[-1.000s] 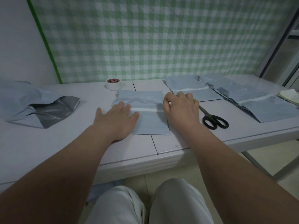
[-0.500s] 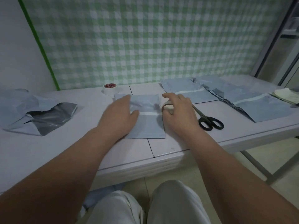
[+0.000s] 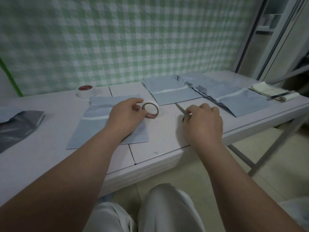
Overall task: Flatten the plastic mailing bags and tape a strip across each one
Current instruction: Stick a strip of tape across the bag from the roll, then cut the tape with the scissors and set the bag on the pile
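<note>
We see the left hand curled round a thin tape roll, thumb and fingers pinching its rim. The roll stands tilted on edge, just off the right side of the nearest bag. We cannot tell whether its lower edge touches the worktop.

That bag lies flat on the worktop under the left wrist and palm, and a pale strip runs across its width. The right hand is clenched over the scissors. Its fingers hide the handles, and only the blades show, pointing up and to the left between the two hands. We cannot make out whether the blades are parted.

Farther back, a white roll lies flat near the bag's top left corner. To the right we see two taped bags: one just beyond the scissor tips, the other near the worktop's front right edge, with crumpled plastic overlapping between them. Some papers lie at the far right end. A dark bag lies crumpled at the left, well apart from the hands. A checked cloth hangs behind the worktop.
</note>
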Demonstrator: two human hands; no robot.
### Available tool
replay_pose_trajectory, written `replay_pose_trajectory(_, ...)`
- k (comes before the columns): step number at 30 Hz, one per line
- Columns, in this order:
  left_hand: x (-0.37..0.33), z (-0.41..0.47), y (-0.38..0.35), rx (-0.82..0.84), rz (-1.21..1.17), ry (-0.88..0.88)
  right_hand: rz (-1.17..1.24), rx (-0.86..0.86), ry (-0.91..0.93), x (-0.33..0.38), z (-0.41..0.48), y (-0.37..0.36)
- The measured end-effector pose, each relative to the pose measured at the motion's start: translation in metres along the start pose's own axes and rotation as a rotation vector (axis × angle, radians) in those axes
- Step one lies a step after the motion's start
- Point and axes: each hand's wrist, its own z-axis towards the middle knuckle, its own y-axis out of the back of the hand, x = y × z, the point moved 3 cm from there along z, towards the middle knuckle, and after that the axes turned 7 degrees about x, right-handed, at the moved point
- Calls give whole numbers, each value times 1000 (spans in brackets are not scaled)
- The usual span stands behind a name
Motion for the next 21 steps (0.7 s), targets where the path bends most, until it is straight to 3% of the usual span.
replay_pose_trajectory(5,-10,0,-7,5,61,-77,-18,186,-82,1,5,15)
replay_pose_trajectory(13,2,2,-2,-115,-161,67,-105,287,-40,24,-1,36)
replay_pose_trajectory(17,11,3,-1,-116,-417,187,143,241,-50,23,-10,29)
replay_pose_trajectory(21,12,4,1,-158,-530,263,439,270,-123,22,-16,25)
